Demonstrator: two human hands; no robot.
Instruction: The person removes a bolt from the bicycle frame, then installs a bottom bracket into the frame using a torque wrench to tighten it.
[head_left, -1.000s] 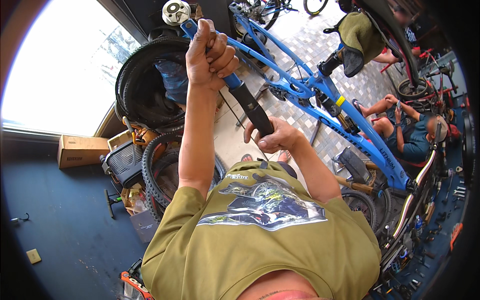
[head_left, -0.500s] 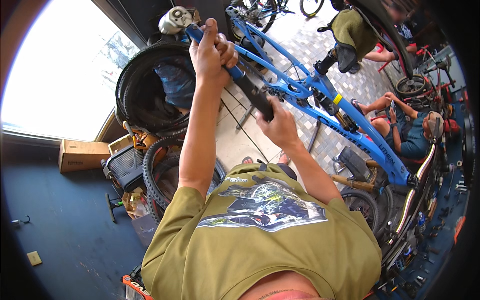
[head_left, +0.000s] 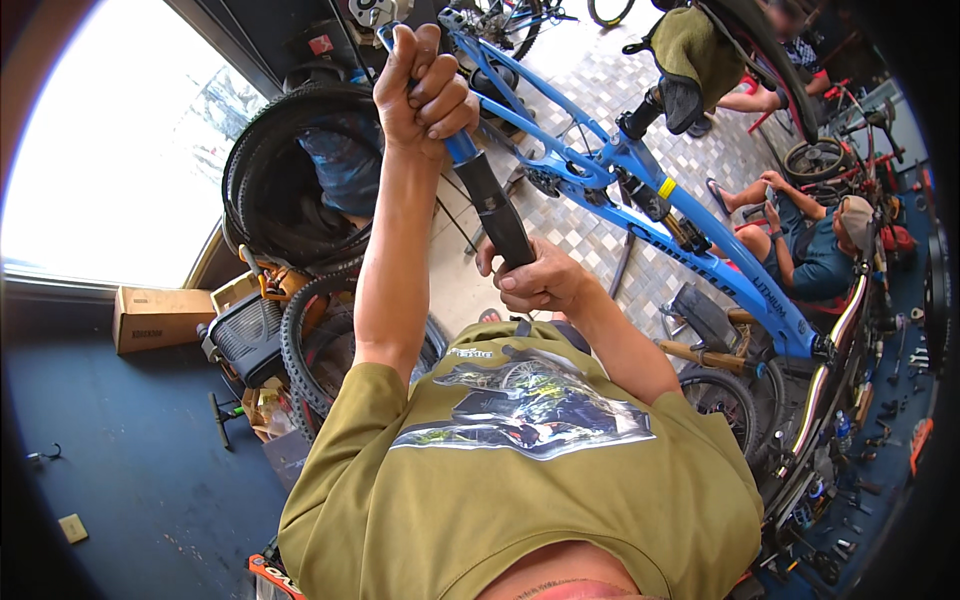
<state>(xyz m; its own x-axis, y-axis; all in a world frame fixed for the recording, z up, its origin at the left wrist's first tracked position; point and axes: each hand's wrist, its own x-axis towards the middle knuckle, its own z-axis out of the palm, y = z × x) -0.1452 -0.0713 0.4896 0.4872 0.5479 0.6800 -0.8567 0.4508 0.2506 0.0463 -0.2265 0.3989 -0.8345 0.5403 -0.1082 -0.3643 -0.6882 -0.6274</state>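
Observation:
A torque wrench [head_left: 487, 195] with a blue shaft and black handle slants in front of my chest. Near its top, my left hand [head_left: 425, 95] is wrapped around the blue shaft with the thumb up. The silver ratchet head [head_left: 373, 12] pokes out beyond that hand at the upper picture edge, partly cut off. My right hand [head_left: 542, 280] grips the lower end of the black handle, its fingers curled around it. Just right of both hands stands a blue bicycle frame [head_left: 690, 245], apart from the wrench.
Black tyres [head_left: 250, 165] hang by the bright window at left, above a cardboard box [head_left: 160, 318] and a knobby wheel [head_left: 300, 345]. A seated person [head_left: 815, 250] is at the right, beside a wall of tools [head_left: 890, 420]. A green-and-black saddle cover [head_left: 690, 65] tops the frame.
The wrench has tipped steeper, its head rising toward the upper edge. My right hand has moved down and left, its fingers now showing around the handle's end.

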